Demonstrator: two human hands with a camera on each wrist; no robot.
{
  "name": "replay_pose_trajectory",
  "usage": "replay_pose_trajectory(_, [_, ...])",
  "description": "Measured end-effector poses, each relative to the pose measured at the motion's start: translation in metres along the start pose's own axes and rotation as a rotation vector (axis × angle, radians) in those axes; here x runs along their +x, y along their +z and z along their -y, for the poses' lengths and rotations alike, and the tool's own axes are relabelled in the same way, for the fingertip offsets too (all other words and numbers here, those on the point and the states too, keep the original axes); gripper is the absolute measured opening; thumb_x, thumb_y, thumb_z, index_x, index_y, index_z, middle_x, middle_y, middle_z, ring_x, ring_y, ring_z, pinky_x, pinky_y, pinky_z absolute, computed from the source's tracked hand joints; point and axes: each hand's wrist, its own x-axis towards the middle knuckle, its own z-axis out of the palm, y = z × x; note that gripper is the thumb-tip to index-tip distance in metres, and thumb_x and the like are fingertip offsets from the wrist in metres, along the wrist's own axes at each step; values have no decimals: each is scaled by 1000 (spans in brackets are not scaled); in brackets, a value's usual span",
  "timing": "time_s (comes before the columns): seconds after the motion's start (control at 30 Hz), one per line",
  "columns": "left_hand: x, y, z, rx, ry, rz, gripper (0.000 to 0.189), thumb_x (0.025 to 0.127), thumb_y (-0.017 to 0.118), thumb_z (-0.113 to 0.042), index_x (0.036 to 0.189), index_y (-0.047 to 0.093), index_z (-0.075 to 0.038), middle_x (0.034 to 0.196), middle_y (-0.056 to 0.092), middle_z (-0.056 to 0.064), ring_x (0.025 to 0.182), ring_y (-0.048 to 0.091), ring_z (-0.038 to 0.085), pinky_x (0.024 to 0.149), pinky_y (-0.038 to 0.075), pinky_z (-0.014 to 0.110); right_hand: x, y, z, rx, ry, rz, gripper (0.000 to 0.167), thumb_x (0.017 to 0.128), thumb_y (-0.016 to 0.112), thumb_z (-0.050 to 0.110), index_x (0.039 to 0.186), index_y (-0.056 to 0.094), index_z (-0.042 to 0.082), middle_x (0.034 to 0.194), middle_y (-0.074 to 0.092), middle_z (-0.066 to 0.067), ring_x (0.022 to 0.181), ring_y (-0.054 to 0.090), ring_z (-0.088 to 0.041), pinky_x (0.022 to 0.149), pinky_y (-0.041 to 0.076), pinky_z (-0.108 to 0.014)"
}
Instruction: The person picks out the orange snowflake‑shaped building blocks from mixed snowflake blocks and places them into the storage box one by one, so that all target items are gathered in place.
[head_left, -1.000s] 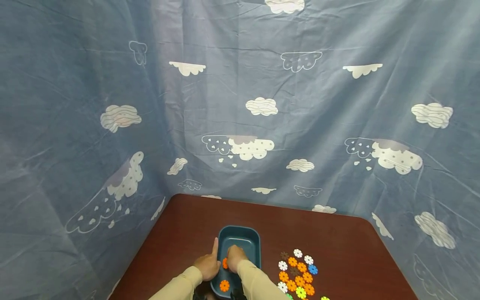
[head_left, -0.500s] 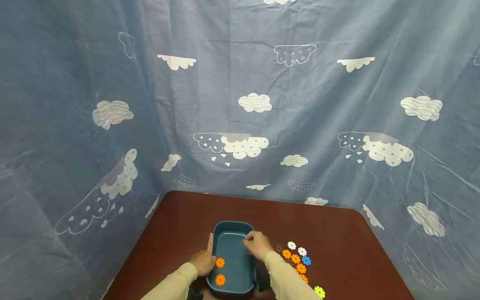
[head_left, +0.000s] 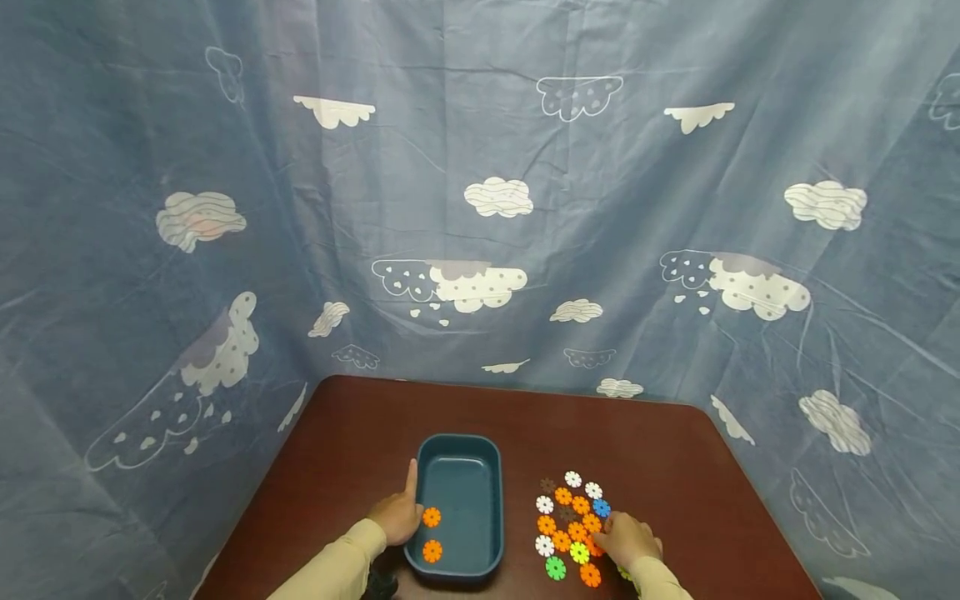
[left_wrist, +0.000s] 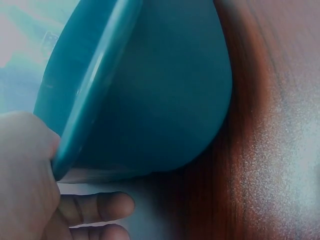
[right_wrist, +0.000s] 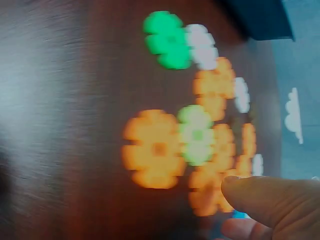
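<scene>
My left hand point(head_left: 397, 517) holds the left wall of a dark teal plastic tray point(head_left: 495, 467), thumb at the rim and index finger stretched along the outside. In the left wrist view, more fingers point(left_wrist: 117, 206) are bent beneath the tray's side point(left_wrist: 165, 90). Two orange notched discs point(head_left: 432, 551) lie inside the tray at its left. My right hand point(head_left: 628, 538) is low over the right edge of a group of notched plastic discs, its thumb overlapping orange discs point(right_wrist: 205, 192) in the right wrist view. No disc shows in its fingers.
Loose discs on the brown table point(head_left: 360, 417) include white ones point(head_left: 573, 479), a blue one point(head_left: 602, 507), a green one point(head_left: 555, 568), a yellow-green one point(head_left: 580, 552), dark brown ones point(head_left: 548, 484) and several orange ones. A blue cloud-patterned curtain point(head_left: 450, 350) surrounds the table.
My right hand has left the tray and moved right to the loose discs. Two orange discs now show uncovered in the tray. My left hand keeps its place on the tray.
</scene>
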Motion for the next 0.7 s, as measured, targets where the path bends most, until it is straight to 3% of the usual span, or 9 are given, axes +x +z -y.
replay_pose_trajectory(0.27, [0,-5,-6,1,-11,-6,85,95,58,-17,161,7,0,65,54,4,56,48,20,58,41,38,-5,10,-4,-34,7,-34,35,83,80,37,89,62,7,95,64,-12,91,56,-36,80,40,-58])
replay_pose_trajectory(0.7, [-2,-6,-8,13,-33,-10,86,94,60,-17,161,8,-1,69,58,7,59,52,22,63,47,42,1,9,-9,80,13,38,31,86,77,26,87,54,5,88,58,-9,88,51,-38,78,38,-55])
